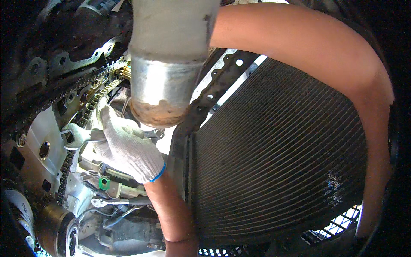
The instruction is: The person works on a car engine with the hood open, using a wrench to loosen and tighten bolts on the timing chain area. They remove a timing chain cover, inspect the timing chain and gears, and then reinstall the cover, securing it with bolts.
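My left hand, in a white knitted glove with a blue cuff, is closed around the middle of a steel combination wrench. The wrench's open jaw points left, in front of a metal timing chain and beside a bare metal plate with round holes. Its ring end shows to the right of the glove, just under a large silver metal cylinder with a rusty lower end. My right forearm arcs around from the right edge and passes behind this cylinder; my right hand is out of view.
A finned radiator or condenser core fills the right side. Below the glove, a ratchet wrench lies near a corrugated hose and a green clip. A round metal housing stands at lower left. A perforated dark bracket runs behind the cylinder.
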A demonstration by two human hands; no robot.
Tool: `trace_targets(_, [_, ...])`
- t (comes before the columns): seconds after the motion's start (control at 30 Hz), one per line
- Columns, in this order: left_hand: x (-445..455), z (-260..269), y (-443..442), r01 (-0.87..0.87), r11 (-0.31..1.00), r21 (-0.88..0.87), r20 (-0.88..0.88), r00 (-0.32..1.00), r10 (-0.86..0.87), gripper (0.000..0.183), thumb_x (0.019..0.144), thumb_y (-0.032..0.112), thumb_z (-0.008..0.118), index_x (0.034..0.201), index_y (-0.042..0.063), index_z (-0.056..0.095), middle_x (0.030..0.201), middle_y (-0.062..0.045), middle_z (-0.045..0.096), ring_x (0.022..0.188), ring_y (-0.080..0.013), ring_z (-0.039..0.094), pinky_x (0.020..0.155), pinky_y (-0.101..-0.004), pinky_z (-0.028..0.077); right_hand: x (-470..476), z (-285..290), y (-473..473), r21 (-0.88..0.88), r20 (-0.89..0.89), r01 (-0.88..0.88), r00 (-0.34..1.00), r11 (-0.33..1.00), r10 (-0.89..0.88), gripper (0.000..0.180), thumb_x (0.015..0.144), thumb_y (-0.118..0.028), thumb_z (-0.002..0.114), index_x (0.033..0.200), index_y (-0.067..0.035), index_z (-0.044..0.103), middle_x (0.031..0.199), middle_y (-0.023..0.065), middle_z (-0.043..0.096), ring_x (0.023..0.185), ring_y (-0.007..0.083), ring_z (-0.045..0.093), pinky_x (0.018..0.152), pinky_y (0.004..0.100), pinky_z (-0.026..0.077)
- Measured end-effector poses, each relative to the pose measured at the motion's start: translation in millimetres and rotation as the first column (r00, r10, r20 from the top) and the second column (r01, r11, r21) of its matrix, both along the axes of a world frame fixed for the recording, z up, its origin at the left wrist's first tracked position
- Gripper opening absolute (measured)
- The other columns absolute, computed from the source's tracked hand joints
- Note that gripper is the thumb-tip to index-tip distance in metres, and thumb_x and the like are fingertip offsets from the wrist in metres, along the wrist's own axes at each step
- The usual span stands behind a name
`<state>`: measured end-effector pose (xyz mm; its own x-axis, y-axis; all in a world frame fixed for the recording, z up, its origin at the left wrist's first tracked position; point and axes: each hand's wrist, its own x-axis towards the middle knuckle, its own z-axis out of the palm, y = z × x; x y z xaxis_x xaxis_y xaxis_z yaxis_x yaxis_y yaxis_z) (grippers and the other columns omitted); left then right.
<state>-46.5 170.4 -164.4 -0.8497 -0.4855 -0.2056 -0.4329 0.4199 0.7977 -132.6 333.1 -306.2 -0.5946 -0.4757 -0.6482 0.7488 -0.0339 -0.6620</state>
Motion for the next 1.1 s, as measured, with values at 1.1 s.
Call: trace_targets(1.1, [-16, -113, 19, -0.061, 0.995, 0.081, 0.061, 0.997, 0.056, 0.056, 0.100, 0.038, 0.055, 0.112, -0.017, 0.063, 0.110, -0.022, 0.069, 0.091, -0.0266, 0.064, 0.081, -0.0433, 0.051, 30, -12, -17, 0.523, -0.504, 0.142, 0.847, 0.840, 0.171, 0.039, 0.093, -0.034, 0.062, 0.115, -0.004, 0.075, 0.102, 0.0199, 0.075, 0.090, 0.0386, 0.072, 0.080, 0.0471, 0.058])
